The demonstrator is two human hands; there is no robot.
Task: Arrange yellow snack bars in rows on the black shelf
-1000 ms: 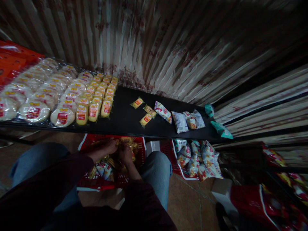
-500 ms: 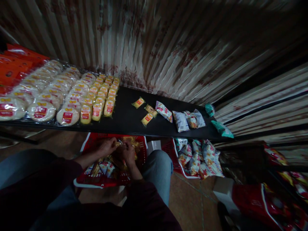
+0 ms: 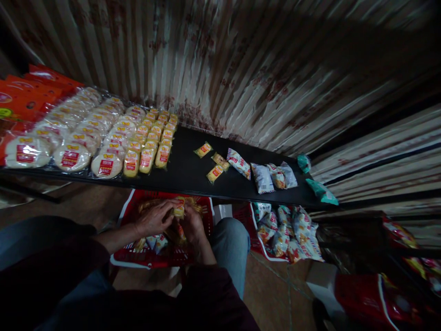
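The left hand and right hand hold a small yellow cake between them, over the basket, below the desk's front edge. Probably light, squashable, slick-wrapped; best pinched gently by its sides.

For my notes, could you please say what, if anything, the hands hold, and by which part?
A yellow packet, by its opposite sides, between left hand and right hand.

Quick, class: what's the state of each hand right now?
Left hand: holding a small yellow packet.
Right hand: holding the same packet's other side.
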